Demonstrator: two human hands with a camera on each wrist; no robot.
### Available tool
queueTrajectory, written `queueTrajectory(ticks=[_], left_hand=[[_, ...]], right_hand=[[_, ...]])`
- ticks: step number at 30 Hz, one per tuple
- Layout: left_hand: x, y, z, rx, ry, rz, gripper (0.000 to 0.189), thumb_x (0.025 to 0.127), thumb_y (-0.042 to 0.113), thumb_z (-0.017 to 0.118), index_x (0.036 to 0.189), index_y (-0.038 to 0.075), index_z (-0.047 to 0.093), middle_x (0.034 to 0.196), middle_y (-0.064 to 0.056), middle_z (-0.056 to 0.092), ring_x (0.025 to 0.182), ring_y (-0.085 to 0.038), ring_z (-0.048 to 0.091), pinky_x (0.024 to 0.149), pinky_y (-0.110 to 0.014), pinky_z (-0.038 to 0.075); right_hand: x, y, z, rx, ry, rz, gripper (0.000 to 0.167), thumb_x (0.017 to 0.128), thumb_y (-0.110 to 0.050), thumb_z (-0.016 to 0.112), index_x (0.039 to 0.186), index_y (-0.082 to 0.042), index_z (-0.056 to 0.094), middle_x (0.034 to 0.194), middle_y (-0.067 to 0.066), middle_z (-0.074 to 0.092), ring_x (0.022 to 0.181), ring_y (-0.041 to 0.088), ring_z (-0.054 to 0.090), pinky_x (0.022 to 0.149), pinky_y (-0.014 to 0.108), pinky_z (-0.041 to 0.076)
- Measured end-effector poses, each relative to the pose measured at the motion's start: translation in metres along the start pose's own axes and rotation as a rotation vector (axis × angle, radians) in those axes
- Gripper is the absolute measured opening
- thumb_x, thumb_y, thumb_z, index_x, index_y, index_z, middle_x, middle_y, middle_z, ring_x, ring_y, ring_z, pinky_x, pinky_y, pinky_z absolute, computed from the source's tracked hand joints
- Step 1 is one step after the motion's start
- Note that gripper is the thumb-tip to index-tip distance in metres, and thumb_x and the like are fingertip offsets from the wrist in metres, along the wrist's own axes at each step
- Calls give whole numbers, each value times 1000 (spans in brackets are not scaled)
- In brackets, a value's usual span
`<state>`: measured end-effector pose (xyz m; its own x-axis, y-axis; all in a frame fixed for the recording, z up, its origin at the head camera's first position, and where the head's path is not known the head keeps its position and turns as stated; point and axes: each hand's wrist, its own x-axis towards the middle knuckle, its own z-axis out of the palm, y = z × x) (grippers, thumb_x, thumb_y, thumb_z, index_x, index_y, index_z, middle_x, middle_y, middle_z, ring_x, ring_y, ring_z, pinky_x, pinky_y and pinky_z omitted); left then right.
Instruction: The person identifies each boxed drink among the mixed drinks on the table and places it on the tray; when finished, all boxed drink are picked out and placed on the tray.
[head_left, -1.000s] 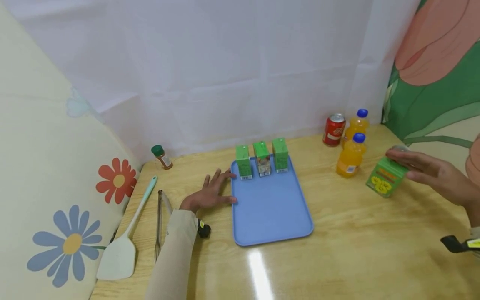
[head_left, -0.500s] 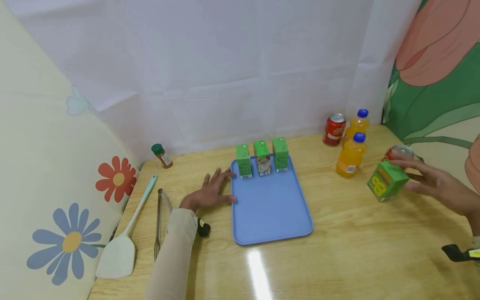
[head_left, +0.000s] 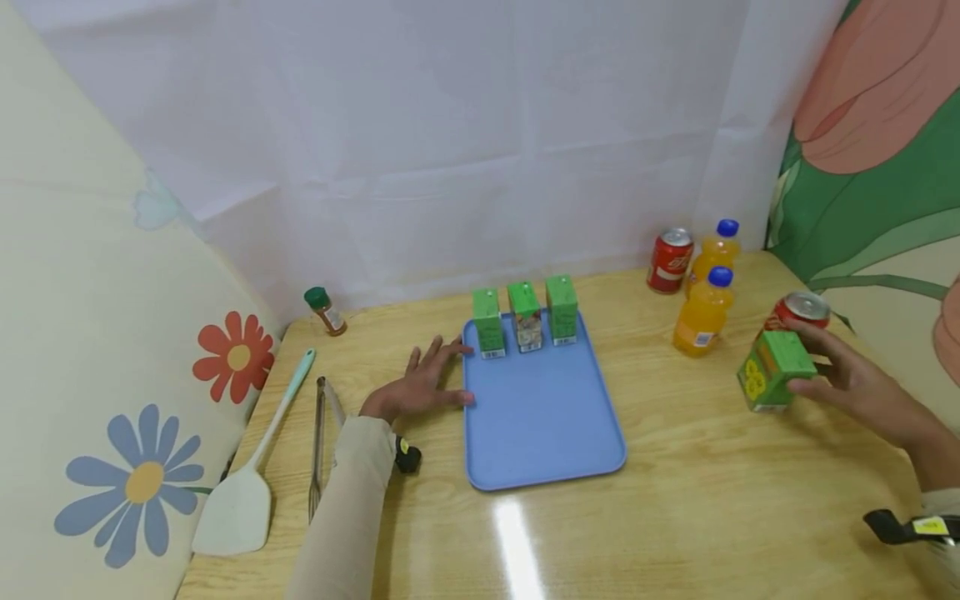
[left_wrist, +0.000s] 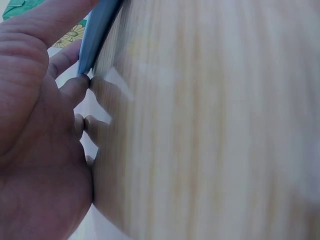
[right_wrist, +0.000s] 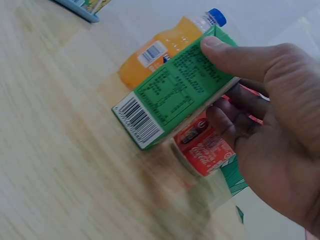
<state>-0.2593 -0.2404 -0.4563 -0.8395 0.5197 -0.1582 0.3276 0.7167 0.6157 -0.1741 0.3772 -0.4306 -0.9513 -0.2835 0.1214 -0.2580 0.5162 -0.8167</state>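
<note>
My right hand (head_left: 862, 383) grips a green drink carton (head_left: 776, 369) with yellow flowers printed on its side. In the right wrist view the thumb lies along one face of the carton (right_wrist: 172, 90), near its top, and the fingers are behind it. A red soda can (head_left: 801, 312) stands just behind this hand. My left hand (head_left: 416, 387) lies spread on the table, thumb and index finger at the left edge of the blue tray (head_left: 543, 425). Upright along the tray's far end are three green cartons (head_left: 488, 325).
Two orange juice bottles (head_left: 702, 312) with blue caps and another red can (head_left: 670, 261) stand at the back right. A spice jar (head_left: 325, 312), a white spatula (head_left: 240, 508) and metal tongs (head_left: 318, 442) are on the left. A white cloth (head_left: 450, 150) hangs behind the table.
The right hand has turned the carton and shifted it slightly toward me. The red can behind it shows more now. The left hand has stayed by the tray.
</note>
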Motion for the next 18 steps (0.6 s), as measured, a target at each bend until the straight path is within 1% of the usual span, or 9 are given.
queueTrajectory(ticks=[2,5,8,14,18], left_hand=[[0,0,0,2,-2,-4,82,91,54,68,157,28,27,169,-4,5,152,-29,-17,117,-52,-18],[0,1,-1,6,-7,-8,82,91,54,68,157,28,27,169,-3,4,152,-29,-16,117,-52,-18],[0,3,-3,6,-9,-12,82,91,54,69,157,27,27,169,-3,4,152,-29,-16,117,-52,-19],[0,2,-2,4,-5,-12,83,90,55,69,156,28,27,169,-3,4,152,-28,-17,117,-51,-20],[1,1,-1,-5,-9,-19,85,89,58,69,156,30,27,169,-2,3,152,-28,-17,117,-51,-21]], right_hand=[[-1,4,3,17,19,-1,75,100,-2,59,161,-19,18,145,-2,35,116,1,46,82,14,50],[-1,9,7,25,31,29,74,101,-6,59,161,-16,17,143,-5,38,117,-7,46,84,9,47],[0,13,10,18,43,52,75,102,-10,60,162,-15,16,141,-7,40,116,-11,45,85,8,45],[0,15,13,2,100,57,74,100,-12,63,161,-15,20,138,-11,42,114,-11,46,84,6,44],[-1,15,14,-10,126,60,74,100,-13,64,160,-15,22,138,-10,42,113,-12,44,84,4,42]])
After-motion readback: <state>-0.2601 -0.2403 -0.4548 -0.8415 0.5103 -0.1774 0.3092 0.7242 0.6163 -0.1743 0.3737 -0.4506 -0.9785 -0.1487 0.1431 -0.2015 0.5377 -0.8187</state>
